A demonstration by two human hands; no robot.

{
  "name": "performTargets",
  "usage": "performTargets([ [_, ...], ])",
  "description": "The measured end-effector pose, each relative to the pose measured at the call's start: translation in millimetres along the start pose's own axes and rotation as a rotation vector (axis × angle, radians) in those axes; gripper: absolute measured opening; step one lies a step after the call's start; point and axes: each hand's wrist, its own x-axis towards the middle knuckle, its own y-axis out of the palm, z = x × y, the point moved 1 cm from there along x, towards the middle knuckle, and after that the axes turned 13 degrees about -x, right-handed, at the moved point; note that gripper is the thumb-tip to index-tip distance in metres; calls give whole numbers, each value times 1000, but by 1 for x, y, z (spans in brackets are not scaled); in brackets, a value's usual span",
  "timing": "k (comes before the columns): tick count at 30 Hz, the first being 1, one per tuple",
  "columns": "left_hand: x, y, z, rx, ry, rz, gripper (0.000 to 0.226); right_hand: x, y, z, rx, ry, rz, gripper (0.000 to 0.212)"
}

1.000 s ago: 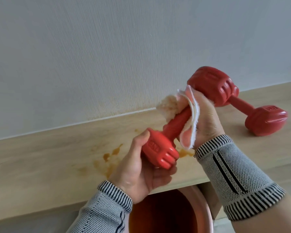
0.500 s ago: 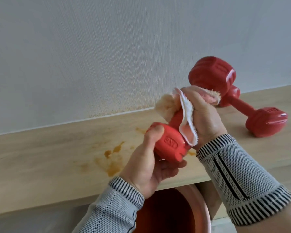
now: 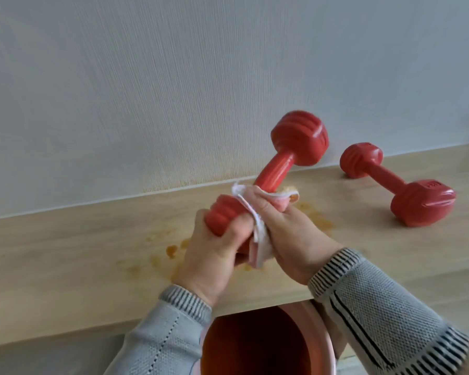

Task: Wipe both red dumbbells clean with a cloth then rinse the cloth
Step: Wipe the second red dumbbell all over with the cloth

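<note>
Since the earlier frame, the cloth (image 3: 257, 228) has slid down the held dumbbell (image 3: 275, 171) from the upper handle to the junction with the near head, so most of the ribbed handle and the whole far head now show bare. That far head has also tipped away to the right, clear of the second dumbbell (image 3: 398, 188), which it overlapped before; the second one lies unmoved on the desk (image 3: 65, 255), well to the right.

The left hand (image 3: 214, 255) has its grip curled tight round the near head, thumb and fingers clamped on it. The right hand (image 3: 290, 239) has its grip wrapped round the cloth and, through it, round the handle just beside that head. The held dumbbell is lifted off the desk, tilted up and away, above the orange stains (image 3: 173, 250) and the red basin (image 3: 306, 323) at the near edge.

To do this pass well, I judge the right hand should keep the cloth fully round the handle and twist as it travels, working into the groove where handle meets head. The left hand hides part of the near head, so it would need to shift for the cloth to reach there. Smears on the cloth suggest folding to a fresh face. The second dumbbell and the rinse appear not yet done.
</note>
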Motion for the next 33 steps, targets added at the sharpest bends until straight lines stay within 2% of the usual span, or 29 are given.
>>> performTargets([
  [2,-5,0,7,322,176,-41,64,2,1,-5,20,92,-121,23],
  [4,-8,-2,12,512,290,-44,70,5,1,-7,59,114,-210,17],
  [6,-6,-2,15,561,381,-29,73,8,-1,-4,150,78,-259,13],
  [8,-4,-2,14,497,408,-24,73,11,-4,3,181,17,-263,13],
  [10,-5,-3,13,423,407,13,69,12,-8,9,236,-21,-229,29],
  [14,-5,-11,10,273,306,167,66,14,-13,19,391,-82,-154,31],
  [17,-1,-18,12,205,199,181,67,21,-23,22,574,-95,-140,20],
  [20,-3,-12,15,-36,-97,167,69,22,-30,23,717,-83,-77,22],
  [22,-6,-2,14,-267,-363,153,63,23,-30,21,686,-93,-95,22],
  [23,-7,2,14,-358,-465,160,68,24,-28,20,620,-107,-122,22],
  [25,-6,6,13,-497,-575,183,77,21,-19,21,412,-136,-155,26],
  [27,-6,10,11,-603,-580,210,77,18,-15,19,233,-142,-142,24],
  [29,-5,14,9,-598,-538,232,78,13,-14,20,107,-168,-106,11],
  [31,-1,13,5,-439,-469,212,75,7,-15,26,-15,-190,-80,11],
  [33,8,3,-1,-213,-296,99,53,7,-18,28,-184,-188,-138,20],
])
